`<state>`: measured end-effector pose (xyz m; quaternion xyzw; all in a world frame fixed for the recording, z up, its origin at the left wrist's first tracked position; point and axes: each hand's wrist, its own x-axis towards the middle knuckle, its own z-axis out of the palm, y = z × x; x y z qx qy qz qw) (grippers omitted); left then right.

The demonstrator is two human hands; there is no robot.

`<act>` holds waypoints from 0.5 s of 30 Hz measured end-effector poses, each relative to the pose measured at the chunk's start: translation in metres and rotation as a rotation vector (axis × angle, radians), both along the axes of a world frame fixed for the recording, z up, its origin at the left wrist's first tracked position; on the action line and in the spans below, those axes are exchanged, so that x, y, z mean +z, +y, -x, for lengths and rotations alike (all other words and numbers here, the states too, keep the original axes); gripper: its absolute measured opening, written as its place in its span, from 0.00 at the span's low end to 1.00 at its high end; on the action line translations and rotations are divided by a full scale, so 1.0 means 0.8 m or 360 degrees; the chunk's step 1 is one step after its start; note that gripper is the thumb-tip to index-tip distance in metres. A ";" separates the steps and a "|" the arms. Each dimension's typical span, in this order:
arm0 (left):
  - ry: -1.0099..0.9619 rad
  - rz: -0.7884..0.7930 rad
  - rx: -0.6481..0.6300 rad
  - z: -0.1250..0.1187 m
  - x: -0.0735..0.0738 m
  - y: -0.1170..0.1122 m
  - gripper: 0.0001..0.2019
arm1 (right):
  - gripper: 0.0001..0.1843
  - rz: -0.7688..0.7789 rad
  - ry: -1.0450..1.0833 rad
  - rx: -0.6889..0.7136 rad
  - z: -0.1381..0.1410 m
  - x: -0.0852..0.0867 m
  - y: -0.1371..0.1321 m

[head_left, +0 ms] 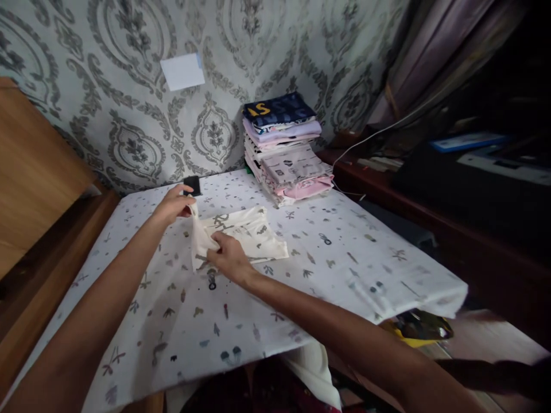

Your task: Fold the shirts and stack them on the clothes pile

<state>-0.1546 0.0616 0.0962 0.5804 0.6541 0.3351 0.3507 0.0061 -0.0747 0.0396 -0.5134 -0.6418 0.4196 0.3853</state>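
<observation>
A cream cloth garment (245,229) with grey print lies partly folded on the covered table. Its left end is raised between my two hands. My left hand (174,205) pinches the far corner of that end, lifted a little off the table. Lower and nearer to me, my right hand (230,256) grips the near part of the same end, thumb on top. The rest of the garment lies flat to the right. My fingertips under the cloth are partly hidden.
Behind stands a tall stack of folded clothes (293,152), a navy piece on top. A dark phone (192,185) lies beyond my left hand. The patterned sheet (344,252) covers the table. Wooden furniture (38,183) borders the left; a white cable (387,127) runs at the right.
</observation>
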 end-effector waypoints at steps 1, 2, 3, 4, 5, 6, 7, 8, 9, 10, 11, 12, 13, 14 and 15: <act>-0.0023 0.0014 -0.0053 -0.019 0.000 0.004 0.20 | 0.07 0.0074 0.0150 -0.0021 -0.014 -0.005 0.000; -0.0037 0.0036 -0.0100 -0.038 -0.002 0.008 0.19 | 0.08 0.0153 0.0288 -0.0032 -0.026 -0.010 -0.001; -0.0044 0.0064 -0.0139 -0.056 -0.006 0.011 0.17 | 0.09 0.0236 0.0414 -0.0044 -0.038 -0.015 -0.001; -0.0044 0.0095 -0.0170 -0.073 -0.012 0.014 0.15 | 0.11 0.0325 0.0519 -0.0063 -0.049 -0.019 -0.002; -0.0039 0.0128 -0.0195 -0.088 -0.020 0.017 0.12 | 0.12 0.0420 0.0605 -0.0090 -0.058 -0.022 -0.003; -0.0029 0.0163 -0.0212 -0.101 -0.029 0.019 0.09 | 0.12 0.0514 0.0678 -0.0119 -0.066 -0.025 -0.004; -0.0015 0.0197 -0.0224 -0.111 -0.038 0.020 0.07 | 0.12 0.0597 0.0743 -0.0142 -0.073 -0.026 -0.005; 0.0002 0.0230 -0.0233 -0.119 -0.047 0.021 0.06 | 0.12 0.0662 0.0802 -0.0152 -0.077 -0.027 -0.006; 0.0020 0.0259 -0.0239 -0.124 -0.056 0.021 0.06 | 0.13 0.0711 0.0855 -0.0144 -0.081 -0.028 -0.007; 0.0037 0.0281 -0.0242 -0.127 -0.064 0.021 0.06 | 0.13 0.0746 0.0897 -0.0127 -0.083 -0.028 -0.007; 0.0049 0.0297 -0.0244 -0.129 -0.070 0.021 0.06 | 0.13 0.0767 0.0928 -0.0108 -0.085 -0.028 -0.007; 0.0056 0.0304 -0.0246 -0.128 -0.075 0.021 0.06 | 0.13 0.0781 0.0948 -0.0092 -0.085 -0.029 -0.007; 0.0056 0.0306 -0.0248 -0.127 -0.079 0.021 0.06 | 0.13 0.0796 0.0960 -0.0086 -0.086 -0.029 -0.006; 0.0052 0.0302 -0.0249 -0.126 -0.081 0.022 0.06 | 0.13 0.0813 0.0969 -0.0083 -0.086 -0.030 -0.005; 0.0043 0.0295 -0.0253 -0.124 -0.083 0.022 0.07 | 0.12 0.0824 0.0979 -0.0084 -0.086 -0.031 -0.005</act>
